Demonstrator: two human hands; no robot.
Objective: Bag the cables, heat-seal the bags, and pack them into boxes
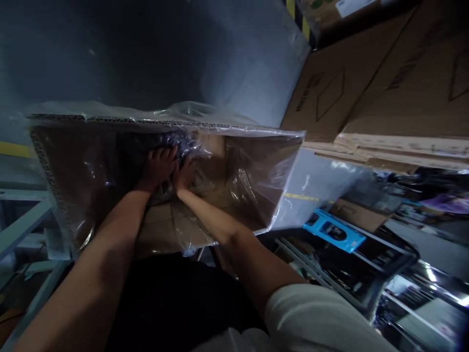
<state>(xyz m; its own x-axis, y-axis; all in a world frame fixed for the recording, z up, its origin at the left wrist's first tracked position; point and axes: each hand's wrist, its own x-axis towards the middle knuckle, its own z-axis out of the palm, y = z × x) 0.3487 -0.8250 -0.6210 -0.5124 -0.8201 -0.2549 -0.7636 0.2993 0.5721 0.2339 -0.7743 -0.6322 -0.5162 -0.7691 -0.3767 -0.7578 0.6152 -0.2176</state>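
Note:
A deep cardboard box (262, 142) lined with a clear plastic bag (244, 183) stands open in front of me. Both my arms reach down into it. Inside, toward its left half, lies a dark bundle (128, 154) with a shiny plastic wrap; its exact kind I cannot make out. My left hand (160, 166) lies on the bundle with its fingers stretched out. Close beside it, nearly touching, my right hand (184, 175) rests flat on the bundle's right edge, fingers extended. Dim light and plastic glare hide part of the bundle.
Large printed cartons (330, 93) are stacked at the upper right, near a yellow-and-black striped edge (298, 19). At the right stands a black cart with a blue frame-shaped piece (333, 231). A pale metal frame (25, 225) is on the left. Grey floor (234, 58) lies beyond the box.

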